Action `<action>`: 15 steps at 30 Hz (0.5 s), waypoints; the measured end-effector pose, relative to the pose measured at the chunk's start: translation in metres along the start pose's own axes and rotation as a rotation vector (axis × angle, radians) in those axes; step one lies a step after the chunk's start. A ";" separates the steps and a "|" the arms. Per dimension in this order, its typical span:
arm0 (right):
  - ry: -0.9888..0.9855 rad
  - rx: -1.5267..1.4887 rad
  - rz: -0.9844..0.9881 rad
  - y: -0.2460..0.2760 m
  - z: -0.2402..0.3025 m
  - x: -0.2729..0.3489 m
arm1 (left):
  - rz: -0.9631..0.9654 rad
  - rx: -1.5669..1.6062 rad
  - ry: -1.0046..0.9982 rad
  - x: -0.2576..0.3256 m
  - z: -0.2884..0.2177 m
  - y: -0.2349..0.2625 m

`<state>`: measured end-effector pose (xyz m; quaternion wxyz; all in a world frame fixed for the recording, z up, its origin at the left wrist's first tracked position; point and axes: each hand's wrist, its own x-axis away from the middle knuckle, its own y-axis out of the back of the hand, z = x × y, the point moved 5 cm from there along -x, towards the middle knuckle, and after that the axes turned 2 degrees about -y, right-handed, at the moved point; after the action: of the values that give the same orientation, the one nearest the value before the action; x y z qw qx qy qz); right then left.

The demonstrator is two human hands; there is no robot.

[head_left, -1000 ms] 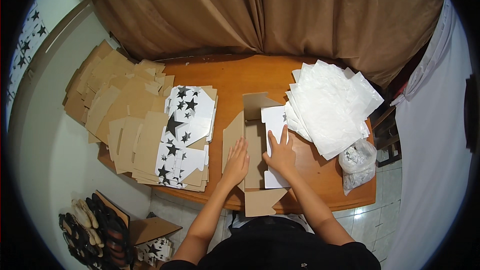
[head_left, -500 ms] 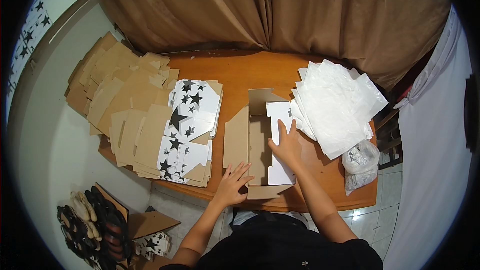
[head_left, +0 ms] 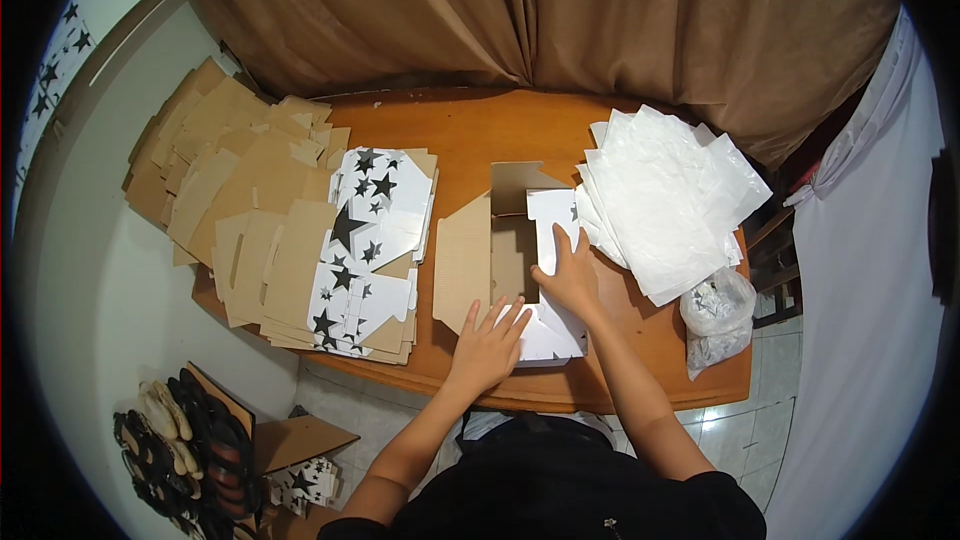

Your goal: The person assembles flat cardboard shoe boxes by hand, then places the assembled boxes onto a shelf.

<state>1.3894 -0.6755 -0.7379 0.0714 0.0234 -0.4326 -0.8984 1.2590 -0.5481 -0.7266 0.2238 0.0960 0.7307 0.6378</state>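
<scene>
A cardboard box, brown inside and white with dark stars outside, stands partly folded in front of me. Its far flap is upright, and the brown left flap spreads outward. The white right flap lies folded in over part of the opening. At the near end, another white flap is folded over. My left hand rests on this near flap, fingers spread. My right hand lies on the right flap, thumb and fingers apart. Neither hand grasps anything.
Flat cardboard pieces are stacked at the left, with star-printed white ones on the near side. White plastic sheets lie in a pile at the right, beside a clear bag of small items. Shoes sit at lower left.
The near flap has folded inward over the box, now showing its white side. My left hand has shifted right onto it. The right hand stays on the right flap.
</scene>
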 end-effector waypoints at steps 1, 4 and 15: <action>0.003 -0.012 0.005 -0.001 -0.001 0.000 | 0.001 0.001 0.000 -0.003 -0.001 -0.001; -0.012 0.031 0.030 -0.003 -0.003 0.001 | -0.012 0.088 0.005 -0.008 -0.003 0.000; 0.004 0.030 -0.044 -0.007 -0.007 0.019 | -0.007 0.160 -0.121 -0.006 -0.007 -0.008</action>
<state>1.3703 -0.6796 -0.7471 0.0521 0.0359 -0.4454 -0.8931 1.2625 -0.5585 -0.7325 0.2613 0.1495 0.7647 0.5697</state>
